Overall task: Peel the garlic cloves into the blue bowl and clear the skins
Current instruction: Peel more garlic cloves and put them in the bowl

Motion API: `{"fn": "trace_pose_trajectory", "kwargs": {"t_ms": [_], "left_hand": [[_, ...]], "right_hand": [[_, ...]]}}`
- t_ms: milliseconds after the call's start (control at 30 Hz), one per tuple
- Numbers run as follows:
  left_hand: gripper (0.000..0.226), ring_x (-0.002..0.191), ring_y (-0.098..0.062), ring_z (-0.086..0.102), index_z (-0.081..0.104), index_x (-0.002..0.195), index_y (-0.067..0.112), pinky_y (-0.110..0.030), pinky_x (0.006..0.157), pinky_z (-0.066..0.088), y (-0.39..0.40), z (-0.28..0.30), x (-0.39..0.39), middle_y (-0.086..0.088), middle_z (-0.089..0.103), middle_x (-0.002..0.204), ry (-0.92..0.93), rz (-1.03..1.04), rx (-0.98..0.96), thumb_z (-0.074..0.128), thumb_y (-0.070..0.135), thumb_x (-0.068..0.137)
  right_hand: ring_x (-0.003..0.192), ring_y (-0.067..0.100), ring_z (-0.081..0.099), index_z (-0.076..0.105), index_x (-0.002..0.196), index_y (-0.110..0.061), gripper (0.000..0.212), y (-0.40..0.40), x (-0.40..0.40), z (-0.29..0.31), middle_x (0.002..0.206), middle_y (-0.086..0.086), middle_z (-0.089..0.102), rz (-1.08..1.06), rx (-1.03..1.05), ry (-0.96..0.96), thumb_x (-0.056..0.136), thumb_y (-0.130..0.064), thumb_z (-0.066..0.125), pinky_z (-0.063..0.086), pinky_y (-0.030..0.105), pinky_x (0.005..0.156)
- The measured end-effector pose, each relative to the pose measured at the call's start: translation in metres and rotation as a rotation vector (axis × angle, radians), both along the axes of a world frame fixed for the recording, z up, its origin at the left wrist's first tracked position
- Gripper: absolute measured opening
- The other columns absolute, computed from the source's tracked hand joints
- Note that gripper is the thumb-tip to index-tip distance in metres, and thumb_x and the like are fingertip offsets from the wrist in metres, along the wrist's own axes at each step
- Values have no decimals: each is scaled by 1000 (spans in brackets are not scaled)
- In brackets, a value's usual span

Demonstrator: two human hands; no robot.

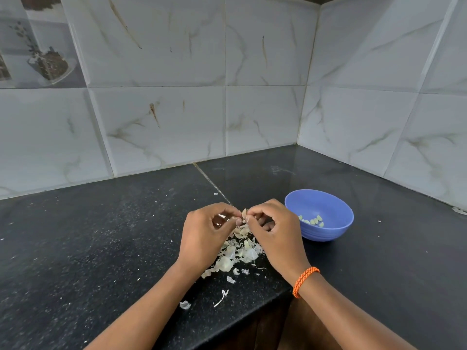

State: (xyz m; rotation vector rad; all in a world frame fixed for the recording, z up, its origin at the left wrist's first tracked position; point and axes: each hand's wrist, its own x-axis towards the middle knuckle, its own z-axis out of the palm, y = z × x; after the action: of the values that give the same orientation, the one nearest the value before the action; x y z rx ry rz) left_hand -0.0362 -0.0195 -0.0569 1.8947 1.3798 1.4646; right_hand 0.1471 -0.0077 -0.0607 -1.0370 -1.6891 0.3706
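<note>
Nearest, a few loose scraps lie by the counter edge, and behind them the skins make a heap directly under the hands, so that what is torn off falls there. Above it the left hand and the right hand both pinch one garlic clove (mostly hidden by fingertips). Further right stands the blue bowl, close enough for dropping; several peeled cloves lie inside.

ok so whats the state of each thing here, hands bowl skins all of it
left hand: pinching the garlic clove
right hand: pinching the same clove, pulling at its skin
garlic clove: partly skinned, held above the pile
blue bowl: upright, a few peeled cloves inside
skins: loose pile on the countertop, not cleared
</note>
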Motion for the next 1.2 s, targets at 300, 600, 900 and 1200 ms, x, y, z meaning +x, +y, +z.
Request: {"fn": "trace_pose_trajectory", "kwargs": {"t_ms": [300, 600, 900, 1200], "left_hand": [[15, 80, -9, 78, 83, 94, 31, -44, 77, 65, 0, -3, 5, 19, 80, 87, 4, -6, -18, 84, 16, 94], [21, 85, -5, 79, 87, 101, 26, -39, 81, 67, -3, -2, 9, 17, 82, 93, -44, -44, -31, 84, 8, 91], [10, 87, -28, 83, 87, 102, 11, -45, 86, 67, -2, 2, 6, -6, 84, 92, -308, -176, -143, 82, 6, 95], [12, 81, -31, 78, 84, 104, -3, -37, 84, 66, -4, 7, 4, -27, 80, 94, -556, -288, -333, 76, -1, 94]], "right_hand": [[71, 8, 63, 71, 76, -31, 13, -2, -5, 1, 81, -16, 63, -125, 40, -188, 85, -40, 69, 56, 41, 58], [64, 14, 61, 70, 69, -24, 19, 0, -7, -1, 73, -14, 63, -101, 48, -88, 78, -14, 84, 53, 32, 55], [69, 18, 64, 78, 72, -18, 16, -3, -8, 5, 75, -4, 69, 74, -92, 179, 83, -10, 86, 55, 32, 63], [64, 13, 52, 78, 77, -5, 15, -4, -9, 7, 66, 4, 62, 209, -364, 438, 90, -1, 74, 45, 28, 64]]}}
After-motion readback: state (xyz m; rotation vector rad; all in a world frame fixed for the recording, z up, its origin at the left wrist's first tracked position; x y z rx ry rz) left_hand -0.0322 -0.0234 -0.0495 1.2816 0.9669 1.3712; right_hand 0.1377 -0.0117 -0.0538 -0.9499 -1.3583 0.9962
